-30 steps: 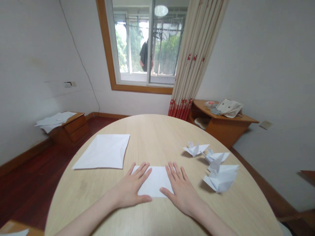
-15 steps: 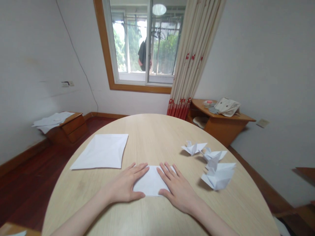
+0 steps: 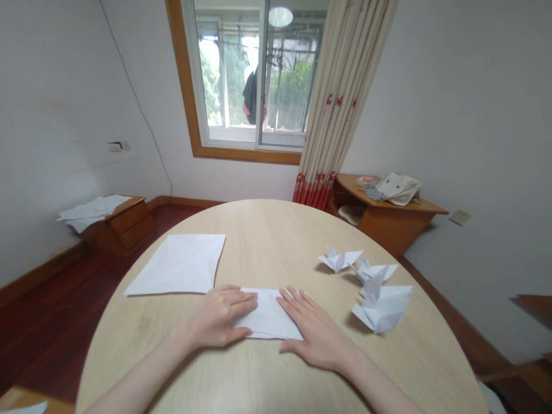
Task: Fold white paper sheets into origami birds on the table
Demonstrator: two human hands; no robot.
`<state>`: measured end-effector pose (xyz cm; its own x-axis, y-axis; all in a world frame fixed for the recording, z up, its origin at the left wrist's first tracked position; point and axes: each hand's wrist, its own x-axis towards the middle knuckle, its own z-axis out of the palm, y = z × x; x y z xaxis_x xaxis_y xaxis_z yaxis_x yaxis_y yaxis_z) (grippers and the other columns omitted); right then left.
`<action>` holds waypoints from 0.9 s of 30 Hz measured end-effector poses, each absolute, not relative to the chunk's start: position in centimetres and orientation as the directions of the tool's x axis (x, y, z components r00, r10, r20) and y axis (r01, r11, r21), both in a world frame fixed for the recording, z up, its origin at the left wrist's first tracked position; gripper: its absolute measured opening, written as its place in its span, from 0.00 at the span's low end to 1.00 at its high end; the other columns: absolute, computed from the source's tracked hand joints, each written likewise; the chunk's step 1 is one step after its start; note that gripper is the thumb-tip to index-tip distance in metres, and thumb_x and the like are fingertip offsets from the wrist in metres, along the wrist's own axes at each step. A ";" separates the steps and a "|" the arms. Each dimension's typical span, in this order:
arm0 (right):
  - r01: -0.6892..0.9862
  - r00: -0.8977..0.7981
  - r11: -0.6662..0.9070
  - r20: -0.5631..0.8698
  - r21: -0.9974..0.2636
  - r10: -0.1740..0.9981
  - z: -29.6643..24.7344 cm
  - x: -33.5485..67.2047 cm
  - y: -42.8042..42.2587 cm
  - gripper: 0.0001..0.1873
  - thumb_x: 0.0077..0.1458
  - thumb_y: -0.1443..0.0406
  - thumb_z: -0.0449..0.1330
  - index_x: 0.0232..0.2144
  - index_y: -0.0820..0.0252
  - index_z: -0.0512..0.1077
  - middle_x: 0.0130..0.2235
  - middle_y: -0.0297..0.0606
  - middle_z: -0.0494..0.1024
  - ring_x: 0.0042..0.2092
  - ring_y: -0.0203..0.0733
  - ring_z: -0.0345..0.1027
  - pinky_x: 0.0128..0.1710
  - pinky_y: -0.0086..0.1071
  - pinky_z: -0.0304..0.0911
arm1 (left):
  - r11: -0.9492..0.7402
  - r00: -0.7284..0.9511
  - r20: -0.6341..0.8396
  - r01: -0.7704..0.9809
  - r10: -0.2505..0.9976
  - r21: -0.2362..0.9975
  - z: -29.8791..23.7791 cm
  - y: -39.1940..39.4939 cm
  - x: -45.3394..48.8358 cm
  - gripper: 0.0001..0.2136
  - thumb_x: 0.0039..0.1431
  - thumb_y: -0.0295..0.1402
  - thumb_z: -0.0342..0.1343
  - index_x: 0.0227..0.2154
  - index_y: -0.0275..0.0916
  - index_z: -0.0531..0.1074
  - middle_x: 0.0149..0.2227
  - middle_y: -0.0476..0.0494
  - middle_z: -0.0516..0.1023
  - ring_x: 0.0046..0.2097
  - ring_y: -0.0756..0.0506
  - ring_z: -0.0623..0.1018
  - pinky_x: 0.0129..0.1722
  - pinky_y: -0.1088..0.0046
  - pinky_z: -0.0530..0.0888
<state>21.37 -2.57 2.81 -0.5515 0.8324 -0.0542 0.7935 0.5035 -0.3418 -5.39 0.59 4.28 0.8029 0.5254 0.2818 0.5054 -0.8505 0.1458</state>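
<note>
A folded sheet of white paper [image 3: 269, 316] lies on the round table [image 3: 267, 241] between my hands, and layers show along its near edge. My left hand [image 3: 226, 313] covers the paper's left end, its fingers close together on top and its thumb apart by the near edge. Over the right end, my right hand [image 3: 313, 325] rests with fingers stretched out flat. The right thumb touches down just below the near edge. Both palms hide the paper's two ends.
Several folded paper birds [image 3: 383, 307] stand on the table's right side. White square paper [image 3: 179, 264] lies at the left, close to my left hand. Beyond the table are a wooden corner cabinet [image 3: 388, 224] with a bag [image 3: 399, 188], a low drawer unit [image 3: 125, 221] and a curtain [image 3: 336, 115].
My left hand has shifted slightly left and its fingers have drawn together. The folded paper has turned a little, and its near edge now slants. My right hand has moved slightly right.
</note>
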 end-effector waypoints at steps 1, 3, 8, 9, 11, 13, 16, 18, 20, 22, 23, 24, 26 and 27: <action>0.791 -0.551 0.502 -0.051 -0.349 0.833 2.9 21.4 -2.6 0.48 0.52 0.41 0.56 0.65 0.63 0.52 0.67 0.49 0.48 0.68 0.53 0.37 0.66 0.50 0.38 | -0.866 0.808 0.319 0.487 0.495 0.110 4.3 0.5 -5.4 0.17 0.56 0.38 0.58 0.48 0.38 0.72 0.51 0.38 0.76 0.48 0.38 0.79 0.50 0.56 0.73; 0.789 -0.546 0.498 -0.038 -0.359 0.837 3.1 21.3 -2.6 0.49 0.52 0.41 0.56 0.65 0.64 0.52 0.66 0.50 0.49 0.68 0.54 0.39 0.66 0.50 0.39 | -0.885 0.806 0.393 0.464 0.443 0.046 4.3 0.4 -5.4 0.14 0.59 0.37 0.55 0.45 0.38 0.73 0.48 0.40 0.79 0.42 0.39 0.81 0.44 0.58 0.76; 0.796 -0.531 0.491 -0.018 -0.356 0.847 3.4 21.2 -2.8 0.50 0.51 0.42 0.58 0.65 0.66 0.51 0.65 0.52 0.54 0.67 0.55 0.43 0.65 0.50 0.43 | -0.899 0.770 0.530 0.436 0.355 -0.031 4.5 0.2 -5.0 0.12 0.61 0.34 0.51 0.45 0.37 0.71 0.41 0.43 0.82 0.35 0.42 0.82 0.36 0.64 0.78; 0.792 -0.537 0.501 -0.007 -0.348 0.844 3.4 21.2 -2.8 0.49 0.52 0.42 0.58 0.65 0.66 0.51 0.65 0.52 0.55 0.66 0.55 0.45 0.65 0.50 0.44 | -0.902 0.765 0.547 0.429 0.340 -0.040 4.6 0.1 -5.0 0.12 0.61 0.33 0.51 0.46 0.37 0.71 0.41 0.43 0.82 0.35 0.43 0.82 0.35 0.64 0.78; 0.777 -0.556 0.535 0.035 -0.332 0.830 3.5 21.2 -3.0 0.47 0.53 0.43 0.57 0.65 0.65 0.51 0.64 0.52 0.58 0.65 0.56 0.49 0.64 0.51 0.46 | -0.906 0.752 0.573 0.422 0.325 -0.039 4.8 0.1 -4.9 0.13 0.60 0.32 0.50 0.46 0.36 0.70 0.39 0.43 0.82 0.33 0.43 0.82 0.33 0.65 0.78; 0.749 -0.581 0.583 0.111 -0.316 0.806 3.6 21.3 -3.1 0.45 0.55 0.43 0.56 0.65 0.63 0.51 0.62 0.53 0.61 0.63 0.55 0.55 0.62 0.52 0.49 | -0.908 0.733 0.595 0.419 0.330 -0.013 4.9 0.1 -4.8 0.13 0.59 0.30 0.49 0.46 0.35 0.70 0.37 0.42 0.82 0.32 0.43 0.82 0.32 0.66 0.78; 0.700 -0.612 0.662 0.253 -0.269 0.750 4.0 21.6 -3.4 0.40 0.58 0.48 0.55 0.65 0.62 0.51 0.59 0.52 0.67 0.58 0.53 0.63 0.59 0.52 0.54 | -0.903 0.697 0.617 0.427 0.366 0.055 5.0 0.0 -4.8 0.15 0.57 0.27 0.48 0.46 0.35 0.71 0.34 0.42 0.82 0.32 0.43 0.82 0.30 0.67 0.78; 0.682 -0.620 0.699 0.335 -0.217 0.709 4.3 21.7 -3.5 0.35 0.60 0.54 0.55 0.64 0.62 0.51 0.57 0.51 0.70 0.55 0.52 0.66 0.56 0.50 0.58 | -0.899 0.675 0.626 0.425 0.389 0.101 4.9 0.1 -4.8 0.17 0.55 0.25 0.47 0.47 0.36 0.71 0.34 0.43 0.82 0.32 0.44 0.82 0.30 0.68 0.78; 0.673 -0.619 0.722 0.412 -0.159 0.668 4.5 21.8 -3.7 0.31 0.61 0.60 0.53 0.63 0.63 0.53 0.54 0.50 0.72 0.52 0.50 0.68 0.53 0.48 0.62 | -0.898 0.650 0.644 0.417 0.404 0.143 4.8 0.1 -4.9 0.18 0.55 0.24 0.46 0.48 0.37 0.71 0.34 0.44 0.83 0.31 0.44 0.82 0.29 0.70 0.78; 0.665 -0.610 0.740 0.495 -0.104 0.618 4.7 21.8 -3.8 0.27 0.61 0.65 0.52 0.62 0.64 0.56 0.51 0.50 0.75 0.49 0.49 0.69 0.49 0.45 0.64 | -0.891 0.615 0.665 0.414 0.424 0.185 4.6 0.1 -5.0 0.19 0.56 0.23 0.46 0.49 0.38 0.70 0.34 0.45 0.83 0.31 0.46 0.82 0.30 0.72 0.77; 0.660 -0.603 0.747 0.537 -0.079 0.590 4.8 21.8 -3.8 0.26 0.61 0.67 0.51 0.61 0.65 0.57 0.49 0.49 0.76 0.47 0.48 0.70 0.48 0.44 0.66 | -0.885 0.591 0.677 0.415 0.437 0.210 4.6 0.1 -5.0 0.19 0.56 0.23 0.47 0.50 0.39 0.70 0.35 0.45 0.83 0.32 0.46 0.82 0.31 0.72 0.78; 0.654 -0.596 0.754 0.576 -0.057 0.560 4.8 21.7 -3.8 0.25 0.61 0.68 0.50 0.60 0.65 0.58 0.48 0.49 0.76 0.46 0.47 0.71 0.46 0.43 0.66 | -0.877 0.563 0.689 0.416 0.456 0.239 4.5 0.1 -5.0 0.19 0.57 0.23 0.47 0.50 0.40 0.69 0.37 0.45 0.83 0.33 0.47 0.82 0.33 0.73 0.78; 0.640 -0.582 0.768 0.643 -0.017 0.498 4.8 21.7 -3.7 0.25 0.60 0.72 0.49 0.59 0.65 0.59 0.46 0.48 0.77 0.44 0.46 0.71 0.44 0.41 0.67 | -0.856 0.504 0.705 0.410 0.500 0.314 4.4 0.1 -5.0 0.19 0.58 0.23 0.48 0.52 0.41 0.68 0.40 0.45 0.82 0.37 0.48 0.82 0.37 0.74 0.78; 0.634 -0.575 0.773 0.670 0.001 0.471 4.8 21.6 -3.7 0.26 0.59 0.73 0.48 0.60 0.65 0.59 0.46 0.48 0.77 0.44 0.45 0.71 0.44 0.41 0.67 | -0.846 0.475 0.709 0.399 0.521 0.355 4.3 0.1 -5.0 0.20 0.59 0.23 0.49 0.54 0.42 0.67 0.42 0.45 0.82 0.39 0.48 0.82 0.39 0.74 0.78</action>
